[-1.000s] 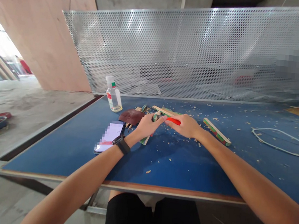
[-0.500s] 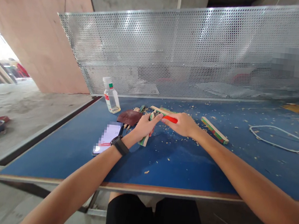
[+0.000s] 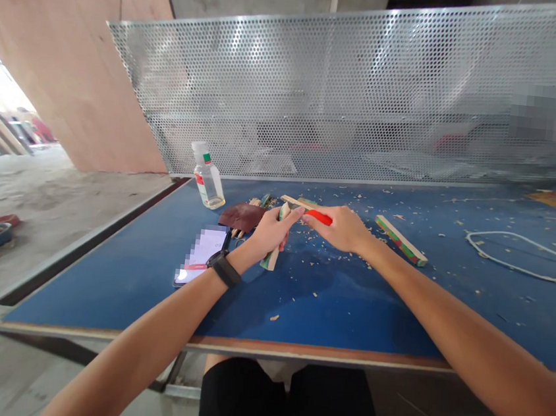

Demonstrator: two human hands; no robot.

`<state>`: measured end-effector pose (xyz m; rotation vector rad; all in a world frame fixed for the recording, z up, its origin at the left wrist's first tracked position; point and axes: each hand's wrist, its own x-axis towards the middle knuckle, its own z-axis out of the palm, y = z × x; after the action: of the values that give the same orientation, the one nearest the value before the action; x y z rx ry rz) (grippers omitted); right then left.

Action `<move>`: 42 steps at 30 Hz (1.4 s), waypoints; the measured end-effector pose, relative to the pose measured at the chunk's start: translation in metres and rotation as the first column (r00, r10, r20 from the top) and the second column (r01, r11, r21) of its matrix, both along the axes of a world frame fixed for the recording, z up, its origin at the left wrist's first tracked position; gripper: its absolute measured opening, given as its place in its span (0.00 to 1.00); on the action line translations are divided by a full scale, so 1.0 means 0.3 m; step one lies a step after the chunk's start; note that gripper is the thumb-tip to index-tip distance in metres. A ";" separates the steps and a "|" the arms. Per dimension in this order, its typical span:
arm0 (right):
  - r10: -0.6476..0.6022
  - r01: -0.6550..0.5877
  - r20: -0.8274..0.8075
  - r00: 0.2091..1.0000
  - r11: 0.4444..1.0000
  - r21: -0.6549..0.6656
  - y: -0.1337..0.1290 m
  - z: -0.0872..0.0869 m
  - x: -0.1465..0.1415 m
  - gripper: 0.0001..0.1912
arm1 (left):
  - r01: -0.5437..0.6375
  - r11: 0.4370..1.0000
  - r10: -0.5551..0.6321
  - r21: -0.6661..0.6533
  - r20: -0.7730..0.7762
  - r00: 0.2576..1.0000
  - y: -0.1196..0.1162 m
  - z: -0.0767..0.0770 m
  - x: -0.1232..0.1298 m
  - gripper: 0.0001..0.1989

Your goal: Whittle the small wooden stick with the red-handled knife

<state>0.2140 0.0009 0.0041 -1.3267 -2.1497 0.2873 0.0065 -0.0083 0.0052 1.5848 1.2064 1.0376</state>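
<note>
My left hand [image 3: 271, 231] is closed around a short wooden stick [image 3: 269, 261] with green-painted sides; the stick's ends show above and below the fingers. My right hand [image 3: 341, 229] is wrapped round the red handle of a tool [image 3: 319, 217], whose tip reaches the left thumb and the stick's upper end. The tool's blade is too small to make out clearly. Behind the hands lie more wooden strips [image 3: 291, 200]. A dark red cloth or pouch [image 3: 242, 216] lies left of my left hand, with thin wooden pieces beside it.
On the blue table [image 3: 116, 283] are a lit phone [image 3: 202, 253], a clear bottle [image 3: 208, 184], a painted wooden strip [image 3: 401, 241], a white cord loop [image 3: 515, 266] and scattered shavings. A perforated metal sheet [image 3: 319, 100] stands along the back edge.
The tool's tip has risen slightly off the stick's upper end, and the stick's pale top shows more. Both hands keep their holds.
</note>
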 end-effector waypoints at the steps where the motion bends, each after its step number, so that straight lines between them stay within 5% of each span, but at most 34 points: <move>1: 0.023 -0.023 0.004 1.000 1.000 -0.015 0.001 0.000 0.002 0.38 | 0.007 1.000 -0.007 -0.008 -0.001 1.000 -0.002 0.002 0.001 0.23; 5: 0.090 -0.088 0.036 0.995 0.995 -0.044 0.008 -0.004 0.012 0.37 | 0.020 0.999 -0.021 -0.044 -0.021 1.000 -0.006 0.003 0.005 0.24; 10: 0.011 -0.011 0.011 1.000 1.000 0.005 0.011 -0.007 0.017 0.35 | 0.028 0.999 -0.028 -0.023 0.023 0.999 -0.013 0.015 0.011 0.22; 16: 0.169 -0.167 0.038 0.985 0.985 -0.048 0.029 -0.016 0.043 0.36 | 0.036 0.998 -0.039 -0.054 -0.056 0.998 -0.012 0.019 0.016 0.23; 26: -0.048 0.044 0.055 0.997 0.997 0.068 0.005 -0.019 0.020 0.34 | 0.026 0.997 -0.020 0.075 -0.080 0.997 -0.004 0.015 0.013 0.22; 34: 0.028 -0.028 0.000 1.000 0.998 0.053 -0.001 -0.020 0.016 0.36 | 0.021 0.981 -0.014 0.192 -0.037 0.999 0.005 0.023 0.000 0.19; 42: 0.065 -0.061 -0.071 0.995 0.997 0.057 0.007 -0.021 0.021 0.34 | 0.056 0.997 -0.054 0.046 -0.033 0.998 0.015 0.014 -0.009 0.21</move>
<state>0.2204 0.0030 -0.0021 -1.2018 -2.1256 0.2953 0.0037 -0.0037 0.0094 1.6671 1.1610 1.0152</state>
